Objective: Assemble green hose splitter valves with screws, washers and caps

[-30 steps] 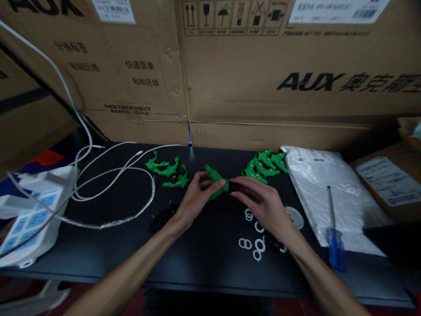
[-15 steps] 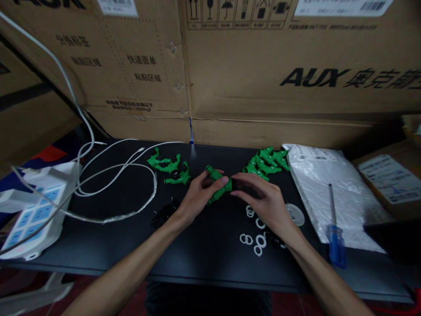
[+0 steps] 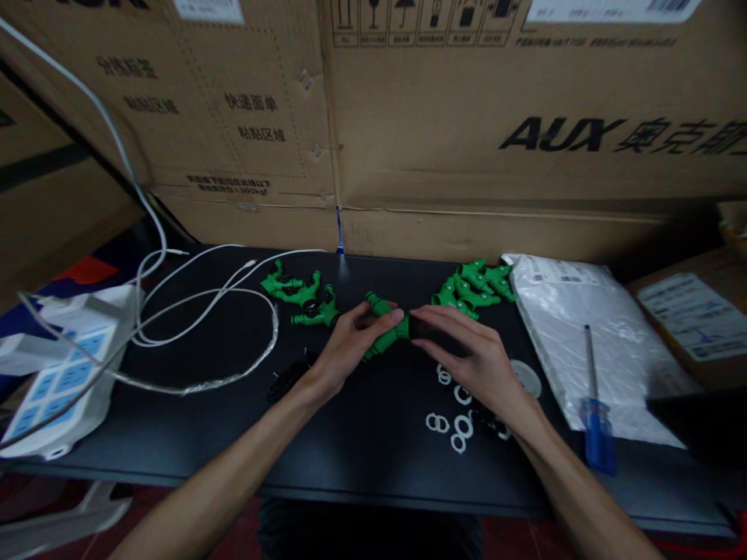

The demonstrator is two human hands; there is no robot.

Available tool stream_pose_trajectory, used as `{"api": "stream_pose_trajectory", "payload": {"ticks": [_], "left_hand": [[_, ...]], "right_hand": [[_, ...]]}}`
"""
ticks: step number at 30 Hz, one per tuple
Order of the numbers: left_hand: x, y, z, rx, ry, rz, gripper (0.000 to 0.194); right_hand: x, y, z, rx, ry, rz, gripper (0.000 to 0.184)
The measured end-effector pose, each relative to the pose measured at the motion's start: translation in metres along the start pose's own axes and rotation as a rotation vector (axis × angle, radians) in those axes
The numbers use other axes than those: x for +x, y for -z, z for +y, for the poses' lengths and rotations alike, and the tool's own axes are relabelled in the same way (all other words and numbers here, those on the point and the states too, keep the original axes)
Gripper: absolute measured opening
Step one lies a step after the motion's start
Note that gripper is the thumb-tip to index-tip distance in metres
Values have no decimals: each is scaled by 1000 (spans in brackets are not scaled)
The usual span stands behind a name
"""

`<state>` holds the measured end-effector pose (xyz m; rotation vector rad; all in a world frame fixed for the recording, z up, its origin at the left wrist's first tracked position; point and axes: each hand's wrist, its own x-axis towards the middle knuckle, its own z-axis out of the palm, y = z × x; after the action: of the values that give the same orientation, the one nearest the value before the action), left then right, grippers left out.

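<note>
My left hand grips a green Y-shaped hose splitter, thumb on top and its two branches pointing left. At the splitter's right end, the fingertips of my right hand are closed around a small black fitting, mostly hidden by the fingers. Whether the fitting is seated on the splitter I cannot tell. Beyond my left hand lie several green splitters with black parts. Past my right hand is a pile of green splitters. White ring washers are scattered below my right hand.
Black small parts lie by my left forearm. White cables loop beside a power strip at left. On the right, a blue-handled screwdriver rests on a white plastic package. A white disc sits near my right wrist. Large cardboard boxes stand behind.
The green splitter has turned slightly in my left hand, its right end tipping a little. Both hands stay in nearly the same place.
</note>
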<state>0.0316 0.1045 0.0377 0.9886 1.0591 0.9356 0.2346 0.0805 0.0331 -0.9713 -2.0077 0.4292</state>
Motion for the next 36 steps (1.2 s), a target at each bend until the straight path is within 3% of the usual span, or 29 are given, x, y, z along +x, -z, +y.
{"api": "stream_pose_trajectory", "payload": {"ticks": [10,15,18,21,26,36], "left_hand": [[-1,1,0,42,1,-55,45],[-2,0,0,16,20,-50,45],[-2,-1,1,-1,31,-50,45],[-2,-1,0,-13,30,-49,44],[0,0,-1,-30,18,-50,43],[-1,-1,-1,7,22,-39,43]], "right_hand": [[-4,3,-1,7,-130,-25,23],[-5,4,-1,-21,-259,-69,26],[-3,5,-1,-53,-292,-77,38],[-2,7,-3,-35,-248,-49,31],[-1,4,-5,10,-94,-95,37],[-2,1,0,18,-160,-74,33]]}}
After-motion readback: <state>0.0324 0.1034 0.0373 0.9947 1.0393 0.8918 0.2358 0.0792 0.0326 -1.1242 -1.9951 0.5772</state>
